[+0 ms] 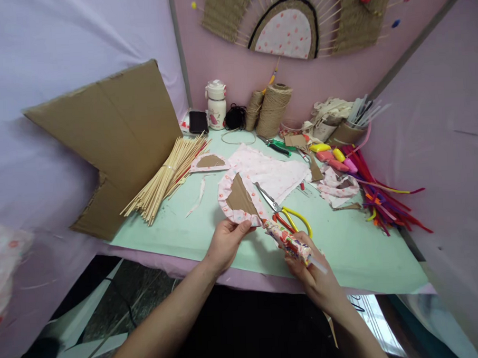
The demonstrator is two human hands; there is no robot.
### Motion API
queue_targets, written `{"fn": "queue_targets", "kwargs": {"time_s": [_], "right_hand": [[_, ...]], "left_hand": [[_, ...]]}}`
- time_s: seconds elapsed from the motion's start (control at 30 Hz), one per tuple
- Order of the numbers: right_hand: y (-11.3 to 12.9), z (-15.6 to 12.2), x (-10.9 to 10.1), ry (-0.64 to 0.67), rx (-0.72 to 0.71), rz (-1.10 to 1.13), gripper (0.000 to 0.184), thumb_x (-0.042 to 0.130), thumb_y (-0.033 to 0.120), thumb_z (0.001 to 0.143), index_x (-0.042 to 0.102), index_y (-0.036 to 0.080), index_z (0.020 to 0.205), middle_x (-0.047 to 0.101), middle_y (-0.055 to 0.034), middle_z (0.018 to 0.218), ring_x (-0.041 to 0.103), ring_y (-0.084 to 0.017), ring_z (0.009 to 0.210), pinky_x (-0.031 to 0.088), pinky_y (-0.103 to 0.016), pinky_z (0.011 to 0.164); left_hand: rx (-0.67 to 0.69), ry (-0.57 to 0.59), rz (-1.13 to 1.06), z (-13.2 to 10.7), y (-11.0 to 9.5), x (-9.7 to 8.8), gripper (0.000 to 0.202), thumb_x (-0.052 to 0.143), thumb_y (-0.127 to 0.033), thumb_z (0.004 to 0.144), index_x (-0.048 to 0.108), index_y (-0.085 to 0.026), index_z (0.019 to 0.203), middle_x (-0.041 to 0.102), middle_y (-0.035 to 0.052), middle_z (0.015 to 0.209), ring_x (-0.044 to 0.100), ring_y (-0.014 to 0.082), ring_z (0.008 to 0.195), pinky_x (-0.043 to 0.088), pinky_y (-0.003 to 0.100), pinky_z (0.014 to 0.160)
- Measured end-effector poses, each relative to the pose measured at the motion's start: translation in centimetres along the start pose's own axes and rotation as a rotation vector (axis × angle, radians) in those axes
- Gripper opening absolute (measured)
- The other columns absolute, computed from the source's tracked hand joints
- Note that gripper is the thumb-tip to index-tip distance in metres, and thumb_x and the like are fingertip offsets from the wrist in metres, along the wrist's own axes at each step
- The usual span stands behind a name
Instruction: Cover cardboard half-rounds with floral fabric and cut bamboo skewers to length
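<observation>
My left hand (228, 243) grips the lower edge of a half-round cardboard piece (240, 196), its thumb on top. Pink-dotted white fabric is folded over the rim of this piece, leaving bare cardboard in the middle. In my right hand (312, 273) is a hot glue gun (288, 238) with a colourful pattern, a clear glue stick poking out of its back. The glue gun's tip is at the fabric edge, near the piece's lower right corner. Scissors (290, 213) with yellow and red handles lie just behind the glue gun.
Dotted fabric (268, 170) and a second half-round piece (210, 163) lie behind. To the left are a bundle of thin sticks (169, 174) and a large cardboard sheet (122, 131). Twine rolls (274, 109) and a bottle (217, 106) stand at the back; pipe cleaners (376, 194) lie right.
</observation>
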State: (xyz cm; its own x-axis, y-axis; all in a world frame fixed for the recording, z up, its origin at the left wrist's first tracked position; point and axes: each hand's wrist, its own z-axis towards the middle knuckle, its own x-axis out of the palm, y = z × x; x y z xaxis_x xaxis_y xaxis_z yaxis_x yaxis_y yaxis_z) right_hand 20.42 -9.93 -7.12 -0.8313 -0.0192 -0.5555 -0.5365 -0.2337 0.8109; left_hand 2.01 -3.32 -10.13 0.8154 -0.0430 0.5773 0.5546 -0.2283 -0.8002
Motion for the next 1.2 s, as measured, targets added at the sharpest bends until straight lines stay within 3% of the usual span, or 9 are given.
{"fn": "queue_targets", "kwargs": {"time_s": [1.2], "right_hand": [[-0.31, -0.03, 0.25, -0.011, 0.022, -0.098, 0.017, 0.045, 0.036, 0.091, 0.054, 0.021, 0.091, 0.051, -0.0022, 0.08, 0.052, -0.017, 0.069, 0.044, -0.029, 0.062]], "left_hand": [[0.0, -0.041, 0.03, 0.18, 0.33, -0.02, 0.025, 0.078, -0.032, 0.067, 0.075, -0.016, 0.085, 0.074, 0.0072, 0.093, 0.065, 0.0172, 0.084, 0.051, 0.03, 0.082]]}}
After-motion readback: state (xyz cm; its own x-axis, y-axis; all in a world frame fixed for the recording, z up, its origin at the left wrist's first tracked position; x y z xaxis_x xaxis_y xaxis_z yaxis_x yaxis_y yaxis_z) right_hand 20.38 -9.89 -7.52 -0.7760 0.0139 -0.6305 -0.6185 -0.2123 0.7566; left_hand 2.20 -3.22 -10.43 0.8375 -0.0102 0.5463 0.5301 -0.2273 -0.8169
